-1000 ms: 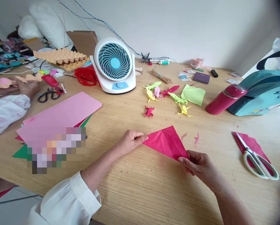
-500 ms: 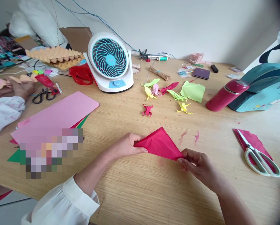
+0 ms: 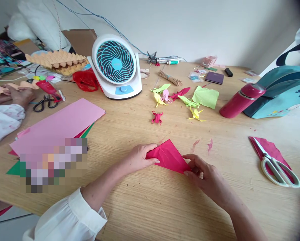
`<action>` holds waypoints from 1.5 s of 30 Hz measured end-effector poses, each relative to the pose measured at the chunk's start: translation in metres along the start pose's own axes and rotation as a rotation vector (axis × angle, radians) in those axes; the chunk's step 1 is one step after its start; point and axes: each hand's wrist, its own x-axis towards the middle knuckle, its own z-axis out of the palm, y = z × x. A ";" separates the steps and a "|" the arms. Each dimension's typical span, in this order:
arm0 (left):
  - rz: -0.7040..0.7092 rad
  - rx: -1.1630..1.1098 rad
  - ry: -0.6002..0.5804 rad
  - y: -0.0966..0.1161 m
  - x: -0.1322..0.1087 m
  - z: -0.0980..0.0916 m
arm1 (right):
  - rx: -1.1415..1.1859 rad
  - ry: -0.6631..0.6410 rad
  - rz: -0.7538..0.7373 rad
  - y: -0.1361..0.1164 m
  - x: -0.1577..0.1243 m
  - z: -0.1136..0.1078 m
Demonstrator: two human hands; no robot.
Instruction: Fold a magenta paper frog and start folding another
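Note:
A folded sheet of red paper [image 3: 168, 156], creased and roughly triangular, is between my two hands just above or on the wooden table. My left hand [image 3: 142, 156] pinches its left corner, thumb in front and fingers behind. At the right corner, my right hand [image 3: 198, 170] holds the paper between thumb and fingers, with the index finger along the upper edge. Beyond the paper sits a small red origami frog [image 3: 157, 117]. To the right, white-handled scissors [image 3: 277, 169] lie on a red paper piece [image 3: 280, 150].
Yellow [image 3: 195, 114] and green [image 3: 188, 101] folded figures lie farther back near a green sheet [image 3: 205, 97]. A fan [image 3: 116, 63] stands behind; a red flask [image 3: 242, 100] leans by a teal bag [image 3: 280, 93]. Pink paper [image 3: 64, 124] lies left, near another person's hand [image 3: 21, 95].
The paper's top corner has come down and the sheet looks flatter. My right hand has shifted left, its index finger now stretched along the paper's edge. My left hand stays on its corner.

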 end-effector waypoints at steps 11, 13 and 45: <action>0.143 0.065 0.098 0.000 -0.001 0.013 | -0.060 0.059 -0.116 0.002 0.003 0.011; 0.154 0.070 0.114 -0.001 -0.001 0.015 | -0.060 0.066 -0.132 0.004 0.004 0.012; 0.643 0.426 0.132 0.018 -0.016 0.018 | -0.180 0.099 -0.375 0.000 0.000 0.003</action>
